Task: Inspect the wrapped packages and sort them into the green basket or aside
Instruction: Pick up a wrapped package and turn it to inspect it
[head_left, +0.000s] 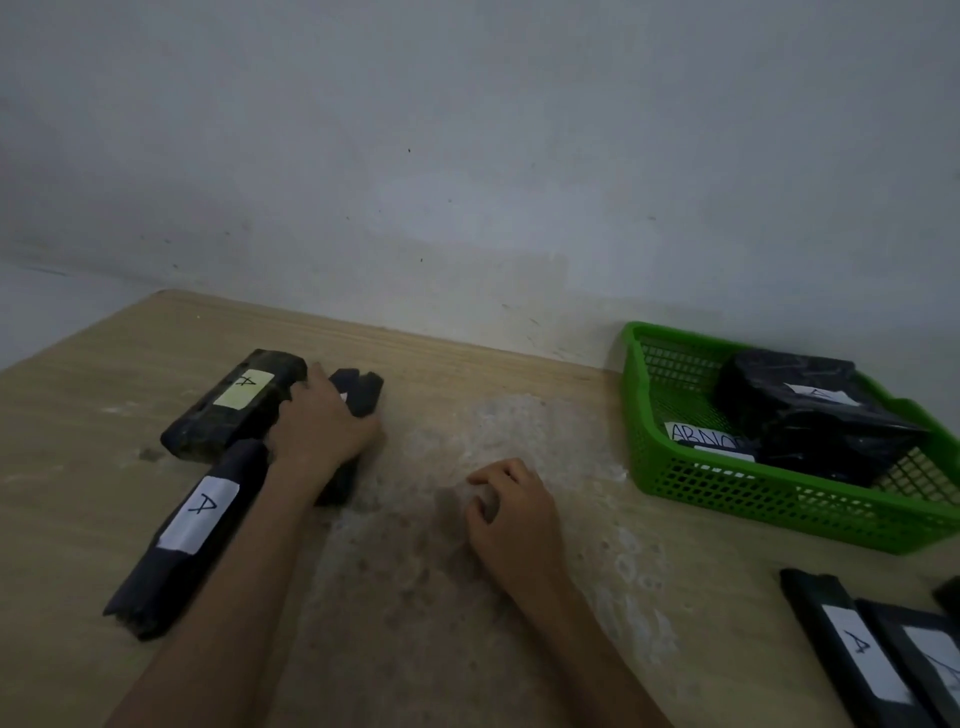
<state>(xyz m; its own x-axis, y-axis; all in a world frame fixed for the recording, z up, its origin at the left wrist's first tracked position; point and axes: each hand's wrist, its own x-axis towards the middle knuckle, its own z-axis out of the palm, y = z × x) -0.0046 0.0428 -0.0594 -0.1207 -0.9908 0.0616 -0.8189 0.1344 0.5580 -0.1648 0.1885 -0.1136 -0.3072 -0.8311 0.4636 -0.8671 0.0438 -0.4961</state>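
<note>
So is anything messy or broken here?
Yes. The table is worn pale and patchy in the middle. The black package in the green basket looks lumpy and crinkled. The far package by the left hand has a yellow label; the others' are white.

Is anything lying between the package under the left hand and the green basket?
No object that I can see. Nothing lies on the table between the black package that the left hand grips and the green basket. Only the right hand rests there, slightly nearer than the straight line, holding nothing.

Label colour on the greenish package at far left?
Pale yellow label, marked A; head view.
</note>
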